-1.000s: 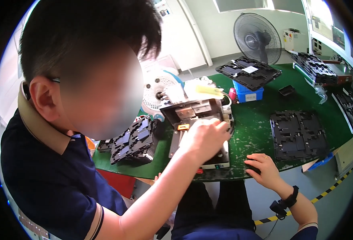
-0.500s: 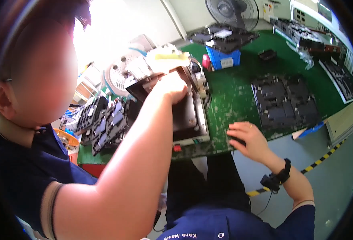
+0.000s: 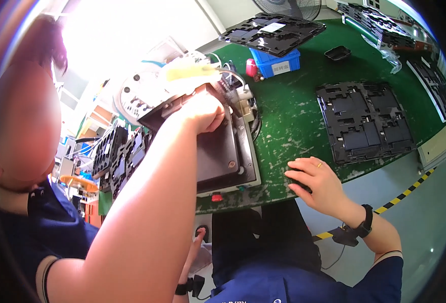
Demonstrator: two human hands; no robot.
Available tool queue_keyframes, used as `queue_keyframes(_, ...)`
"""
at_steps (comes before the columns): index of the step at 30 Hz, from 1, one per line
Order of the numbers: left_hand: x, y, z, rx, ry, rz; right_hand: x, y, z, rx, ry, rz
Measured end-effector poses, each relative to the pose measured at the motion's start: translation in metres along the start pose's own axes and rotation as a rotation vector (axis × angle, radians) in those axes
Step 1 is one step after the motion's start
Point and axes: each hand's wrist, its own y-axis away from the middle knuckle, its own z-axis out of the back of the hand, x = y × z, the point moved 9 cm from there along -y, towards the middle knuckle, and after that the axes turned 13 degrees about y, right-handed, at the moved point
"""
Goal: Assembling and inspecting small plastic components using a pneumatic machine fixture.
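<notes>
My right hand (image 3: pixel 316 184) hovers at the front edge of the green worktable, empty, fingers stretched and thumb apart. A black strap with a small device sits on its wrist. Below the table edge, my left hand (image 3: pixel 193 248) hangs low, partly covered by a co-worker's forearm; its fingers are too small and hidden to read. The co-worker's hand (image 3: pixel 205 112), reaching in from the left, is curled against the dark flat plate (image 3: pixel 215 154) of a black, light-rimmed fixture (image 3: pixel 251 161). What it grips, if anything, is hidden.
Right of my hand lies a black moulded panel (image 3: pixel 367 123). Another panel (image 3: pixel 273 33) rests on a blue bin (image 3: pixel 276 63), with a fan (image 3: pixel 288 7) behind. A small black tray (image 3: pixel 337 52) lies farther back. More panels (image 3: pixel 124 159) stand left of the fixture.
The view has shifted, and the co-worker's forearm appears farther left, its hand still at the fixture. My left wrist and hand show more below the table. My right hand stays almost in place.
</notes>
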Motion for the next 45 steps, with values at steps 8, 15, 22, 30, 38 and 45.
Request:
queue_keyframes(8,0.003,0.002,0.001,0.051,-0.034,0.063,-0.001,-0.005,-0.002,0.029,-0.011,-0.025)
queue_keyframes(15,0.0,-0.002,0.001,0.083,0.024,0.115,-0.004,-0.005,-0.003,0.039,-0.027,-0.031)
queue_keyframes(22,0.004,-0.003,0.0,0.07,-0.011,0.102,-0.004,-0.004,-0.003,0.029,-0.035,-0.035)
queue_keyframes(30,0.001,-0.003,0.002,0.07,0.027,0.113,-0.003,-0.004,-0.002,0.028,-0.028,-0.04)
queue_keyframes(38,0.006,0.0,0.002,0.102,0.007,0.17,-0.002,-0.005,-0.004,0.024,-0.036,-0.034)
queue_keyframes(45,0.004,-0.002,0.002,0.062,0.012,0.081,-0.003,-0.002,-0.003,0.017,-0.031,-0.04)
